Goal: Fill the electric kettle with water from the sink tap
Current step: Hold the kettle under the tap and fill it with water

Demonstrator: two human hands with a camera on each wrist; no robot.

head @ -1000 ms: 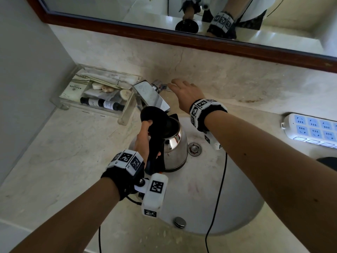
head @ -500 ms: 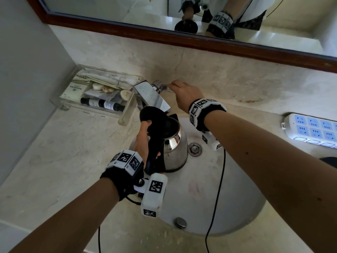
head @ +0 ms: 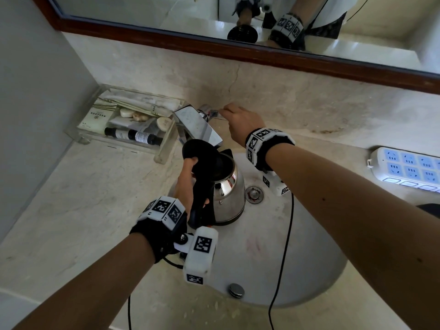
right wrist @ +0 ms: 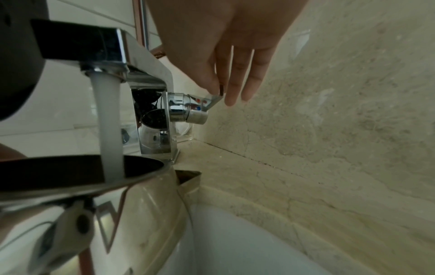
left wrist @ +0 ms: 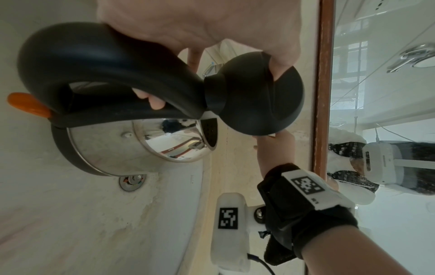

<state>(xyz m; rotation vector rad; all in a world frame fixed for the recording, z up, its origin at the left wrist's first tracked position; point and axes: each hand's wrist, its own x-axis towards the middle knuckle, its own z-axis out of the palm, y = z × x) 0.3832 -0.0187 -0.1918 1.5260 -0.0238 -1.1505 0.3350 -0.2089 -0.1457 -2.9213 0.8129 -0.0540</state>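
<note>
A steel electric kettle [head: 228,196] with a black handle hangs over the sink basin [head: 262,246], its mouth under the chrome tap [head: 197,125]. My left hand [head: 188,184] grips the handle [left wrist: 94,61], and its thumb holds the black lid [left wrist: 254,93] tipped open. My right hand [head: 240,122] reaches to the back of the tap. In the right wrist view its thumb and forefinger [right wrist: 217,89] pinch the small tap lever [right wrist: 213,101] while the other fingers stay straight. A white stream of water [right wrist: 108,121] falls from the spout into the kettle mouth [right wrist: 70,167].
A clear tray [head: 85,136] of toiletries stands left of the tap against the wall. A white power strip [head: 409,167] lies on the counter at the right. A black cable [head: 283,246] hangs across the basin near the drain [head: 254,194]. A wood-framed mirror [head: 238,51] runs above.
My right hand has dropped from above the tap onto its lever, and the fingers have closed on it. The kettle and my left hand have stayed where they were.
</note>
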